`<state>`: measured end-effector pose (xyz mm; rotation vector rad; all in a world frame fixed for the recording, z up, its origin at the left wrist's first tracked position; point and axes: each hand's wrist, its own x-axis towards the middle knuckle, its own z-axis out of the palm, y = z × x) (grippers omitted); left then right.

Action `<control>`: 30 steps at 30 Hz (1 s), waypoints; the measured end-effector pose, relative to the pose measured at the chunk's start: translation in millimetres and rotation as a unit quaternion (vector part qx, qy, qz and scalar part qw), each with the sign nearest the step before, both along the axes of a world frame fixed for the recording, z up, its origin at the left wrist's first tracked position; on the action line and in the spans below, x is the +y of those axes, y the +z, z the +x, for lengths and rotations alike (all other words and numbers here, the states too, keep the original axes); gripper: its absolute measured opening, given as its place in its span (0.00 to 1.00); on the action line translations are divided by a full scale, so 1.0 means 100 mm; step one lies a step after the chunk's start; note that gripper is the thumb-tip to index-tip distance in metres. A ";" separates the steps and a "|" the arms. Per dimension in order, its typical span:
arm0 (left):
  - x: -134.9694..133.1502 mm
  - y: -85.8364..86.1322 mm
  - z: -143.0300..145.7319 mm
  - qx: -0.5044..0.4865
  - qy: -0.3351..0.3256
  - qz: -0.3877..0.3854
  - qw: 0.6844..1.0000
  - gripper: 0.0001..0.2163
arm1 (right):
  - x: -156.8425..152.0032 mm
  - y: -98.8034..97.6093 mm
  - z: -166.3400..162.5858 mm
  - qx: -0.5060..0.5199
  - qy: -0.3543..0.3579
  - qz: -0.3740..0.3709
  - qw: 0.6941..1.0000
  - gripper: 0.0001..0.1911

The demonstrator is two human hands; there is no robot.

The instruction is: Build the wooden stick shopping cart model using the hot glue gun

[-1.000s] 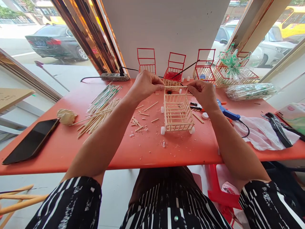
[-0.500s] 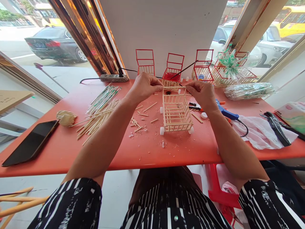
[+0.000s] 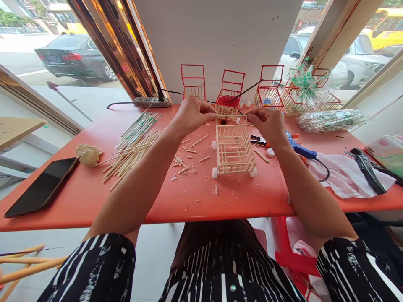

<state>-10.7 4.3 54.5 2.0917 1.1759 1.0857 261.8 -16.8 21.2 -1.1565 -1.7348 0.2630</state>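
A small cart (image 3: 234, 151) built of pale wooden sticks, with white wheels, stands on the red table (image 3: 195, 197) in front of me. Across its far top edge lies a thin wooden stick (image 3: 232, 115). My left hand (image 3: 192, 114) pinches the stick's left end. My right hand (image 3: 267, 121) pinches its right end. Both hands hover just above the cart's far rim, fingers closed on the stick.
Loose sticks (image 3: 132, 153) and wrapped chopsticks (image 3: 138, 128) lie to the left, beside a phone (image 3: 40, 186) and a crumpled wad (image 3: 88, 154). A blue glue gun (image 3: 300, 149), white cloth (image 3: 346, 176) and black pliers (image 3: 367, 170) sit right. Several red-framed carts (image 3: 231, 92) line the far edge.
Nothing has visibly changed apart from a slight shift of the view; both hands keep holding the stick at the cart's far top edge.
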 end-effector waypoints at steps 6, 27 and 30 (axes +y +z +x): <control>0.04 -0.03 -0.01 -0.004 -0.007 0.011 1.000 0.01 | 0.00 0.00 0.00 0.003 0.002 -0.003 1.000 0.05; -0.25 -0.59 -0.93 0.284 0.130 -0.019 0.950 0.11 | 0.01 0.05 0.09 0.111 -0.013 0.013 0.994 0.05; -0.22 -0.74 -0.96 0.330 0.177 -0.025 0.927 0.12 | -0.03 0.07 0.12 0.108 -0.029 0.010 0.994 0.04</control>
